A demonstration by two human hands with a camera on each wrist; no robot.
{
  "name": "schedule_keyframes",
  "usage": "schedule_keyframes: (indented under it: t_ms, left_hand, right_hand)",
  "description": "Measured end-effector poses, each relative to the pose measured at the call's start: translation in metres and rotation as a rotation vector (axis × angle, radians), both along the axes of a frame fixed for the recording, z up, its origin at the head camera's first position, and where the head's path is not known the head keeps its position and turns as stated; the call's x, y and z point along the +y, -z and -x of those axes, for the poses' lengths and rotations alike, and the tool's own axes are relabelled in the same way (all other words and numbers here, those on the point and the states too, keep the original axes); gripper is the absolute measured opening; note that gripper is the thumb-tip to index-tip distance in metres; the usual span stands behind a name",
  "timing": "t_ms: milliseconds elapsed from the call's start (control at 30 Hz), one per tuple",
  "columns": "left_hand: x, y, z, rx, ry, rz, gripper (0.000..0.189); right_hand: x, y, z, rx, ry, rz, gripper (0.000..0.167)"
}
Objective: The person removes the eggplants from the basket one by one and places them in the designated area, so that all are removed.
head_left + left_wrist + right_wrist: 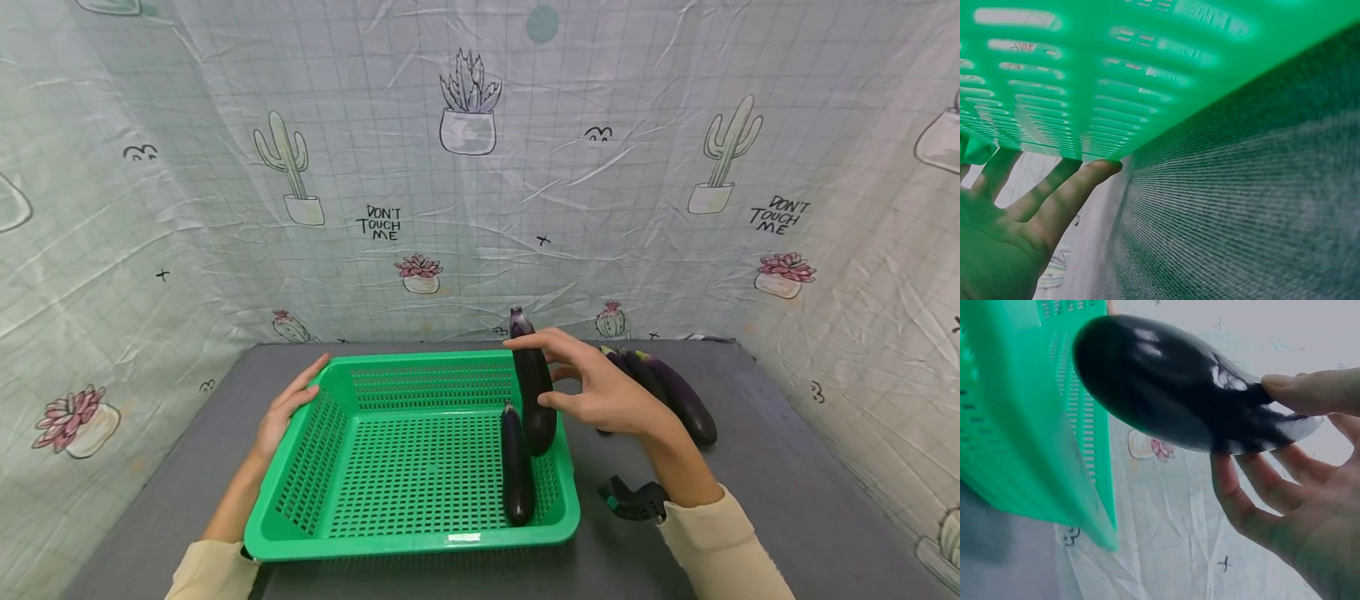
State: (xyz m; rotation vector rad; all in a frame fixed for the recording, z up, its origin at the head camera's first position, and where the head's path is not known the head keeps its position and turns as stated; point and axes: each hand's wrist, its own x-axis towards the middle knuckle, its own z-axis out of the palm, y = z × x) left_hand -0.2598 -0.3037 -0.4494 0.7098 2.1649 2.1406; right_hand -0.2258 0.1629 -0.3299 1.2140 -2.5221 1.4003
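In the head view, a dark purple eggplant is pinched between the thumb and fingers of my right hand, above the right side of a green plastic basket. It hangs tilted, stem end up. The right wrist view shows the eggplant's rounded end pointing toward the basket wall. Another eggplant lies lengthwise inside, along the basket's right wall. My left hand rests against the basket's left side, its fingers extended along the outer wall in the left wrist view.
Several more eggplants lie together on the grey table, right of the basket and partly behind my right hand. A patterned white sheet hangs behind the table and along both sides. A black strap is on my right wrist.
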Motion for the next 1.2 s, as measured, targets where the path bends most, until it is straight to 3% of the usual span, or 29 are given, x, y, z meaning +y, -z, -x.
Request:
schedule_keyframes:
  t_ms: [267,633,867,933,1200]
  left_hand:
    - [0.001,-0.001,0.0,0.035,-0.055,0.055,0.054]
    - [0.001,0.0,-0.001,0.01,0.004,-0.01,0.054]
    - [0.001,-0.001,-0.001,0.039,-0.09,0.1,0.054]
    - [0.0,-0.001,-0.001,0.042,-0.09,0.098,0.054]
    - [0.002,0.0,-0.001,-0.003,0.016,-0.028,0.055]
  right_hand:
    - [0.019,0.005,-0.001,0.033,0.055,0.077,0.062]
    - [0.047,0.009,0.007,0.119,0.077,0.074,0.055]
    - [0.073,0.011,0.015,0.121,0.094,0.091,0.059]
    - [0.081,0.011,0.016,0.116,0.113,0.097,0.059]
    - [0.109,0.015,0.024,0.111,0.178,0.11,0.061]
